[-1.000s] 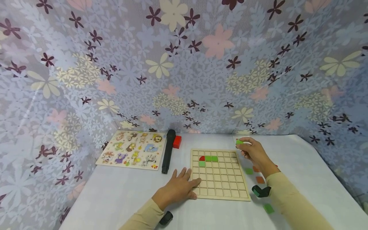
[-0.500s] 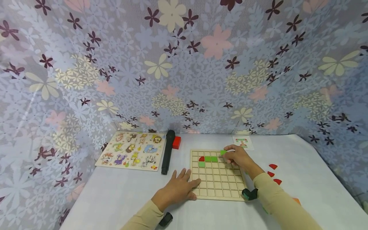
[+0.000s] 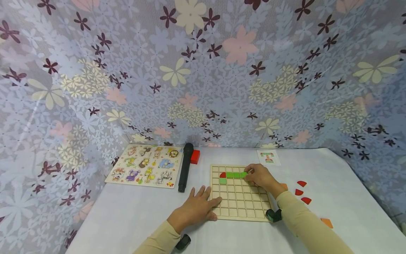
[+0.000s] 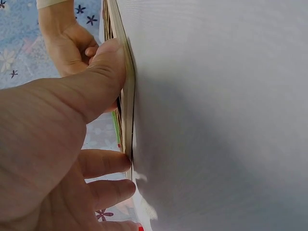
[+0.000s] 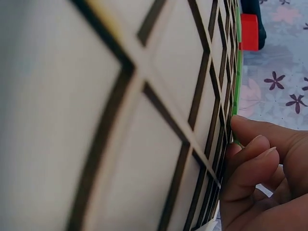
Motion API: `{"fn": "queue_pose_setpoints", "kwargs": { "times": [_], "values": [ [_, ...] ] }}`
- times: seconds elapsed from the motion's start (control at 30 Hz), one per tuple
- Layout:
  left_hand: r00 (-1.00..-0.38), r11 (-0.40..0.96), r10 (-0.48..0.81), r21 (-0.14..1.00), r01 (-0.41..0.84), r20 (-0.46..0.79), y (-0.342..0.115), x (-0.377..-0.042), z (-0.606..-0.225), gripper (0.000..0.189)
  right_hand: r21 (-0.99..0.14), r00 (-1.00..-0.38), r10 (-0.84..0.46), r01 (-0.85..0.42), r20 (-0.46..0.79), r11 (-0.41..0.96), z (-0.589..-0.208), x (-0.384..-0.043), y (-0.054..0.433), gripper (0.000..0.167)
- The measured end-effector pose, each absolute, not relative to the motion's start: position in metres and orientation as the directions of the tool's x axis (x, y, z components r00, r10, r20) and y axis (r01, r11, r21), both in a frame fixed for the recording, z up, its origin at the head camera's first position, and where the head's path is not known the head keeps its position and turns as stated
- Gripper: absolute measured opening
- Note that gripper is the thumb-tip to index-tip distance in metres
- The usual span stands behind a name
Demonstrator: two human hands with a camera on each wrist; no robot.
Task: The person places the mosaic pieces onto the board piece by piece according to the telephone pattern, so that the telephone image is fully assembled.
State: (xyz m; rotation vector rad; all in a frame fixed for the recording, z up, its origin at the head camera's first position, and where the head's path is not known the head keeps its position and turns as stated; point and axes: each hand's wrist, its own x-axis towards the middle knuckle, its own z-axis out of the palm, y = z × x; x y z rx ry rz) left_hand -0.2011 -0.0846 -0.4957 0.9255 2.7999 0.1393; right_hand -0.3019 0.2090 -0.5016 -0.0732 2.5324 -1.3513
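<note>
Between the two hands sits the gridded board (image 3: pixel 236 204), and right now the right hand (image 3: pixel 260 178) is pinching a green tile (image 3: pixel 243 175) at the end of a row! Left of that, the left hand (image 3: pixel 195 207) lies fingers spread at the board's left edge, while red pieces (image 3: pixel 306 200) rest right of the right hand.

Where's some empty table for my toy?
There's bare table between the animal puzzle and left sleeve, and right of the red pieces. It's crowded at the grid, where the left hand rests and the right hand pinches a green tile, and beside the puzzle, with the mic and red block.
</note>
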Motion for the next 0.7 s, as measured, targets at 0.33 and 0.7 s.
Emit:
{"fn": "queue_pose_setpoints", "kwargs": {
  "times": [0.33,0.7],
  "values": [
    [-0.786,0.803,0.596,0.147,0.578,-0.161,-0.084,-0.201,-0.493,0.069,-0.857,-0.975,-0.153,0.063,-0.163,0.511,-0.481,-0.296,0.234,0.041],
    [-0.776,0.789,0.614,0.150,0.596,-0.143,-0.084,-0.201,-0.492,0.068,-0.924,-0.983,0.159,0.146,-0.095,0.354,-0.451,-0.268,0.357,0.043]
  ]
}}
